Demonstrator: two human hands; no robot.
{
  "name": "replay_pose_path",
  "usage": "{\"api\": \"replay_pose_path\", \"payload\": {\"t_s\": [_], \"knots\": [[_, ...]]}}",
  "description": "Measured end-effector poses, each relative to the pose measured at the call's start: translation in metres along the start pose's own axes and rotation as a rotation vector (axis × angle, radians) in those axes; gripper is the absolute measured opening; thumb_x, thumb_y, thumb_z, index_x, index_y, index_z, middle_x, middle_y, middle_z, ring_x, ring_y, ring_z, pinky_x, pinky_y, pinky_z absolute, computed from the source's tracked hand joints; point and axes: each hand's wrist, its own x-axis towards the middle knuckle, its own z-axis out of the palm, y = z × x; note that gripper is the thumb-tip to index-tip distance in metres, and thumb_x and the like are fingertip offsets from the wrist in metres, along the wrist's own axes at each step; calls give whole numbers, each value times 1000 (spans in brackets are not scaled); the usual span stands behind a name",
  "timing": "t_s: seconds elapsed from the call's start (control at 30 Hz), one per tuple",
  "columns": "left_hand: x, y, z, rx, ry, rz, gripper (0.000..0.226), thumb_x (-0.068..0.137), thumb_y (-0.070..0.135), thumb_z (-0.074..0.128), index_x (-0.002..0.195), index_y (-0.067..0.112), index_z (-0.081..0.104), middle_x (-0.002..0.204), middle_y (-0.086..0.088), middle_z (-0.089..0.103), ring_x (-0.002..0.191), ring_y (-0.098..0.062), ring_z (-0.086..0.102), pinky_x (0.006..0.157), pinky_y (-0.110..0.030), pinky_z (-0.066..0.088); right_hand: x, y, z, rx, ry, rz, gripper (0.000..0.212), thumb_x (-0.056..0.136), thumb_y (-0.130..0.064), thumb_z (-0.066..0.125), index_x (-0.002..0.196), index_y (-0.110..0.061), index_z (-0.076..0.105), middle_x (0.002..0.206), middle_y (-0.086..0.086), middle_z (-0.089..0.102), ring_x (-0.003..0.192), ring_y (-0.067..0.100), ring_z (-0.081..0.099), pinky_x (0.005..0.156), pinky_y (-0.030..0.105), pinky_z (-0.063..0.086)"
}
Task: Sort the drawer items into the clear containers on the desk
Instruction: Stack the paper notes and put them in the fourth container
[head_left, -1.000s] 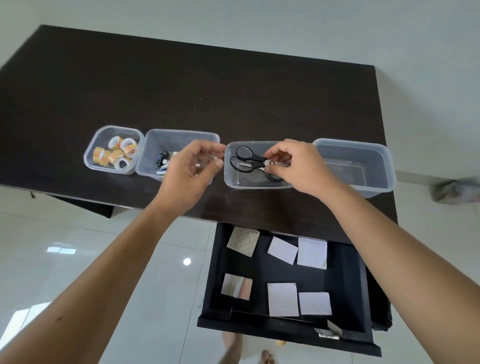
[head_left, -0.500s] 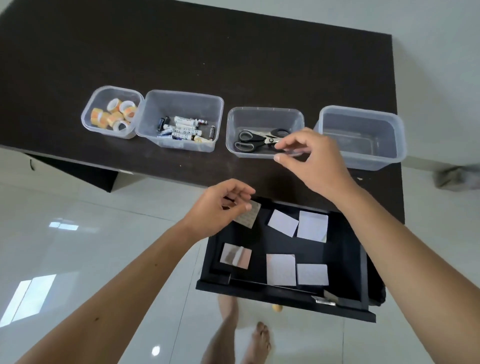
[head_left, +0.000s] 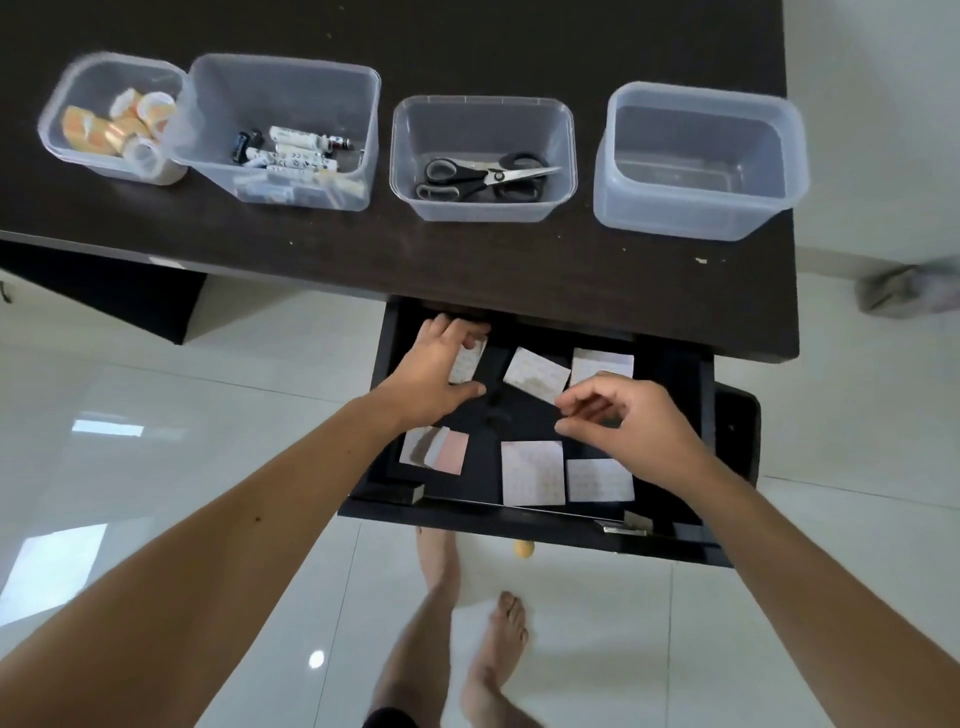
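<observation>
Down in the open drawer (head_left: 675, 540) lie several paper notes. At its back left corner the left hand (head_left: 434, 371) holds one note (head_left: 466, 364), fingers over its far edge and thumb at its near edge. Near the middle, the right hand (head_left: 621, 423) hovers with fingers loosely curled, holding nothing, just beside a tilted note (head_left: 535, 374). Along the surface (head_left: 493, 265) near its front edge stand four clear containers in a row: tape rolls (head_left: 117, 127) at the left end, then batteries (head_left: 291, 150), then scissors (head_left: 480, 176), and a bare container (head_left: 696, 161) at the right corner.
</observation>
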Motion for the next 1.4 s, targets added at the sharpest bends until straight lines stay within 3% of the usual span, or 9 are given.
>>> {"api": "replay_pose_path", "payload": {"t_s": [0.17, 0.33, 0.6, 0.73, 0.9, 1.07, 1.13, 1.27, 1.4], "knots": [[15, 0, 6, 197, -54, -136, 92, 90, 15, 82, 163, 17, 25, 161, -14, 24, 152, -34, 22, 128, -44, 25, 4, 34, 16, 12, -50, 29, 21, 83, -18, 90, 101, -25, 82, 96, -11, 78, 90, 9, 73, 85, 23, 60], [17, -6, 15, 367, -54, -114, 90, 87, 13, 84, 160, 18, 32, 151, -15, 32, 144, -34, 26, 125, -46, 30, 10, 52, 18, 12, -67, 26, 22, 82, -18, 91, 102, -24, 82, 98, -8, 78, 90, 8, 72, 83, 22, 59], [8, -9, 19, 331, -51, -9, 98, 70, 26, 97, 152, 33, 43, 139, -8, 32, 136, -27, 28, 119, -43, 34, 18, 66, 19, -113, -130, -9, 32, 76, -22, 95, 104, -31, 80, 107, -14, 72, 96, 7, 69, 83, 21, 56], [6, -9, 21, 295, -26, 13, 96, 64, 33, 100, 145, 35, 49, 141, -4, 30, 138, -24, 25, 118, -41, 32, 19, 71, 21, -235, -196, -49, 44, 77, -26, 95, 118, -30, 78, 108, -18, 67, 99, 3, 63, 85, 16, 48], [5, -9, 22, 286, -43, 36, 91, 62, 37, 100, 137, 35, 49, 143, 1, 44, 138, -25, 32, 119, -46, 35, 18, 68, 24, -366, -258, -73, 44, 80, -31, 92, 122, -31, 78, 102, -18, 64, 101, 2, 51, 88, 17, 42], [-3, -8, 23, 183, 11, 45, 84, 62, 35, 100, 132, 36, 53, 139, 5, 45, 133, -22, 38, 110, -36, 36, 16, 63, 24, -294, -243, -53, 32, 80, -26, 92, 108, -30, 77, 102, -17, 66, 102, -2, 54, 84, 16, 42], [-8, -8, 23, 82, 38, 36, 83, 63, 30, 100, 131, 36, 54, 137, 6, 41, 129, -19, 43, 106, -33, 41, 14, 61, 24, -210, -265, -6, 29, 83, -23, 91, 105, -32, 75, 100, -16, 70, 99, -6, 61, 87, 17, 50], [-13, -6, 25, -22, 16, -10, 85, 65, 19, 100, 134, 33, 52, 135, 5, 34, 124, -15, 43, 92, -16, 38, 11, 59, 26, -56, -257, 47, 25, 87, -20, 87, 103, -32, 73, 99, -8, 77, 92, 6, 72, 95, 39, 61], [-19, -6, 27, -110, 1, -57, 80, 69, 13, 97, 134, 37, 55, 135, 4, 43, 125, -17, 44, 98, -29, 44, 11, 56, 20, 124, -176, 62, 22, 93, -16, 81, 108, -29, 73, 106, 0, 77, 99, 23, 77, 97, 43, 62]]}}
